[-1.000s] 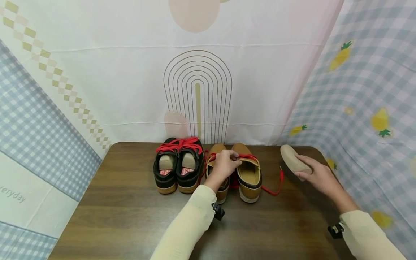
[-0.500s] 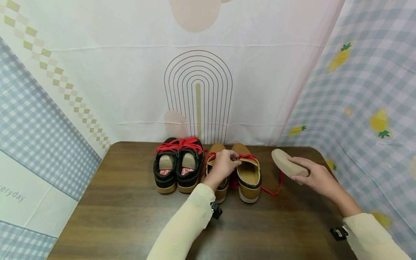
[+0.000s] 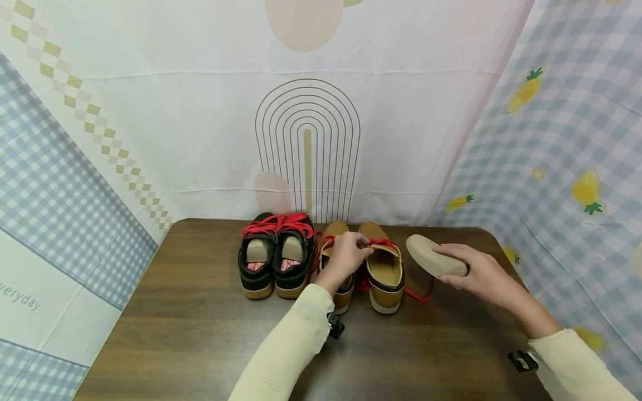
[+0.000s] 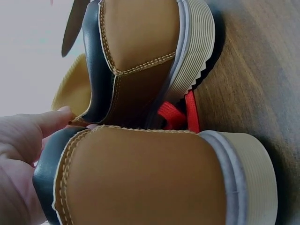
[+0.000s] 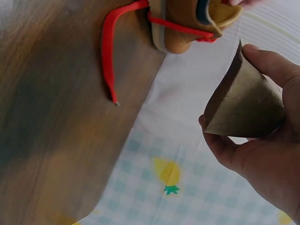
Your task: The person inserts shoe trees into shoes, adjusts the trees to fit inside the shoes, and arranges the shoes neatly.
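Two tan shoes with red laces stand side by side in the head view. My left hand (image 3: pixel 345 253) reaches over the left tan shoe (image 3: pixel 342 301) and partly hides it. Its thumb and fingers pinch the tongue (image 4: pixel 74 91) of the right tan shoe (image 3: pixel 384 296), whose opening shows a bare yellowish lining. To the right of that shoe, my right hand (image 3: pixel 473 273) grips a beige moulded shoe insert (image 3: pixel 425 255) above the table. In the right wrist view the insert (image 5: pixel 246 101) sits between thumb and fingers, its hollow end toward the camera.
On the left stand a black shoe (image 3: pixel 257 278) and another black shoe (image 3: pixel 293 278), both with red laces and beige inserts inside. A loose red lace (image 5: pixel 108 56) trails right of the tan shoes on the wooden table (image 3: pixel 200 334). Patterned cloth (image 3: pixel 210 128) hangs behind.
My right hand has carried the insert leftward and slightly down, closer to the right tan shoe. My left hand has kept its hold on the tongue.
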`<state>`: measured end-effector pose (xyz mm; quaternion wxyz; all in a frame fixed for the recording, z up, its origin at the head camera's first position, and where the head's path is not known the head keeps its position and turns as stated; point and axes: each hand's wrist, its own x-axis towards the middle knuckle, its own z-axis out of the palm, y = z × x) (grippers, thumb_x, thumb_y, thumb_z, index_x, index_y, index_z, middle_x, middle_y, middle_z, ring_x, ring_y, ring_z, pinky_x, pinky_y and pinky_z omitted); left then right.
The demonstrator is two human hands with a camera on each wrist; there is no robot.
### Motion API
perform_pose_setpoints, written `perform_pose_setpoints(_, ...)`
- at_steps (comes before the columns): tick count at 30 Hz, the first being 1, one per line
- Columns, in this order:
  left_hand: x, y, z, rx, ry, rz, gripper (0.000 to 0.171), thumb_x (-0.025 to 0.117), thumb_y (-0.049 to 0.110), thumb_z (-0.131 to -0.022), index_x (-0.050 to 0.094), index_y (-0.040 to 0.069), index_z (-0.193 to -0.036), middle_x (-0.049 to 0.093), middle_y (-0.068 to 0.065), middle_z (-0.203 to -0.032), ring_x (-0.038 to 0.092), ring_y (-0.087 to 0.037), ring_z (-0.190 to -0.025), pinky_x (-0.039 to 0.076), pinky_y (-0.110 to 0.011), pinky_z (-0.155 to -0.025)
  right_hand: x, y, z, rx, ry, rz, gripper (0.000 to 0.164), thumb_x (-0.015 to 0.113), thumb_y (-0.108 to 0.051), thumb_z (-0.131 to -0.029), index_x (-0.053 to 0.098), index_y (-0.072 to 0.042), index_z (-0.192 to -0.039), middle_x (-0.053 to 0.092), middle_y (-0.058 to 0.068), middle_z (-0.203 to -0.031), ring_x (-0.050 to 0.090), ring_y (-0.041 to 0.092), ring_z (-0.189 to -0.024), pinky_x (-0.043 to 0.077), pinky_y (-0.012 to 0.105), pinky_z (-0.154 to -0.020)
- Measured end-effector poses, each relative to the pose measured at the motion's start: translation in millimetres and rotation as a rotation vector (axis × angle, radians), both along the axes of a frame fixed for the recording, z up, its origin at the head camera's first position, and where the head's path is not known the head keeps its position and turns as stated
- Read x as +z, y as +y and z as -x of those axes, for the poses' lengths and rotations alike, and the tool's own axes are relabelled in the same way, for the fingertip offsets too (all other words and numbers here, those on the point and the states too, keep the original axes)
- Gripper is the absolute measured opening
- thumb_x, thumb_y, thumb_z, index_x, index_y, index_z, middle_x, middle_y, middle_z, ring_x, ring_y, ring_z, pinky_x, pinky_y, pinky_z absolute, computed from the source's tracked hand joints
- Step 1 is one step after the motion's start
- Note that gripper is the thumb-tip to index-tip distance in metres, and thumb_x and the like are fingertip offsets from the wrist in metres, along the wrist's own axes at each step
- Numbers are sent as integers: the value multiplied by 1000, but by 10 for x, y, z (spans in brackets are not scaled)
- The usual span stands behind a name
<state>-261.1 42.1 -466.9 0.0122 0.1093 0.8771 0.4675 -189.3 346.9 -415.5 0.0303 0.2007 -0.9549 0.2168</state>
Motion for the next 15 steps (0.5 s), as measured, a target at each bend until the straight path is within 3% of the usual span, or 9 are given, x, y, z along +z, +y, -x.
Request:
perform_pose_setpoints(8,-19,11,7,6,-9,-19,10,79,15,-92,79,8,-98,79,-5,-91,67,-8,-71,53,-19,-61,80,-125,-57,51,20,-7,64,88,-29,-83,63,-21,-142,65,12,-138,65,30,-115,53,43,-83)
perform_pose_setpoints(15,-5,19,8,13,-9,-13,8,79,15,-92,79,8,-97,79,-5,-96,69,-10,-75,54,-20,-62,156,-226,-107,76,-6,14,61,88,-28,-83,64,-20,-139,67,12,-136,66,28,-113,53,39,-82)
